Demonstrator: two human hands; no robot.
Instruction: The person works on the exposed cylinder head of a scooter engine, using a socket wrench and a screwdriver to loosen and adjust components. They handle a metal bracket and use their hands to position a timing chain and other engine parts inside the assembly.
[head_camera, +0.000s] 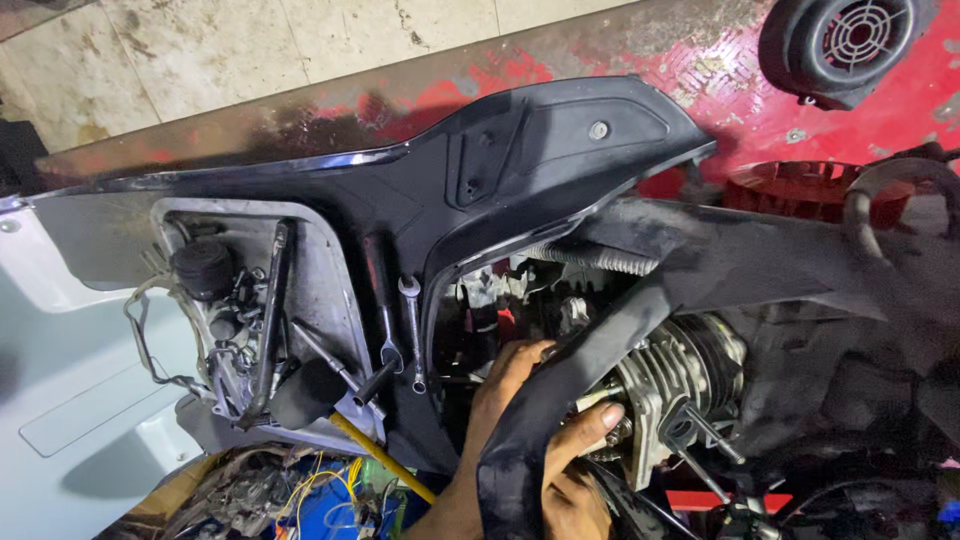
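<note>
My left hand (508, 385) reaches into the open engine bay of a scooter, its fingers stretched out against the dark parts behind the black body panel (520, 160). A black curved plastic cover (560, 385) crosses in front of both hands. My right hand (572, 478) is under that cover, with one finger wrapped over its edge right next to the finned metal cylinder (670, 370). Much of both hands is hidden by the cover.
Two spanners (412, 335) and a socket tool (335, 362) lie on the panel to the left. A T-handle wrench (700, 432) sits by the cylinder. A yellow-handled tool (380, 457), loose wires, a black round fan cover (840, 40) and a red fan (790, 185) are also around.
</note>
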